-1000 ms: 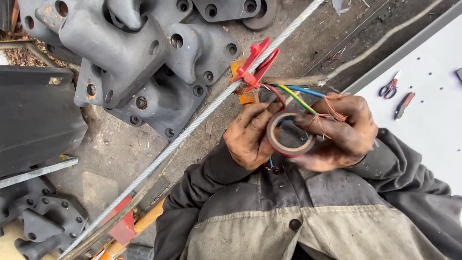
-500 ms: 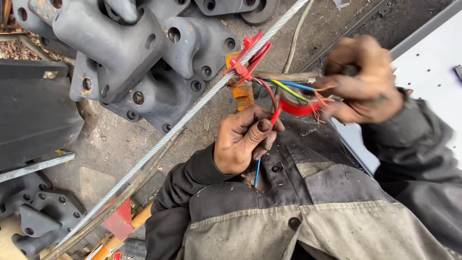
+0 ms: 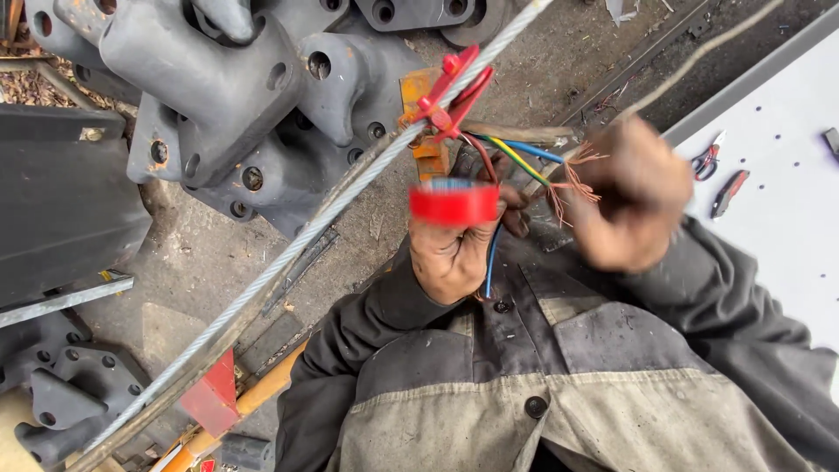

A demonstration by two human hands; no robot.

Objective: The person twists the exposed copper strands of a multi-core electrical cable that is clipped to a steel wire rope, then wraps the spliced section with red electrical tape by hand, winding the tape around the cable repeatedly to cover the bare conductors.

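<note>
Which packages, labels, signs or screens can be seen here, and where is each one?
None can be made out. The nearest things are a red tape roll in the left hand and a plain white panel with small holes at the right edge.

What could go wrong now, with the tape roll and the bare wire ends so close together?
1. The bare copper strands are splayed; they may prick the right hand or touch each other.
2. The left hand holds the red tape roll only at its edge; it may slip out.
</note>
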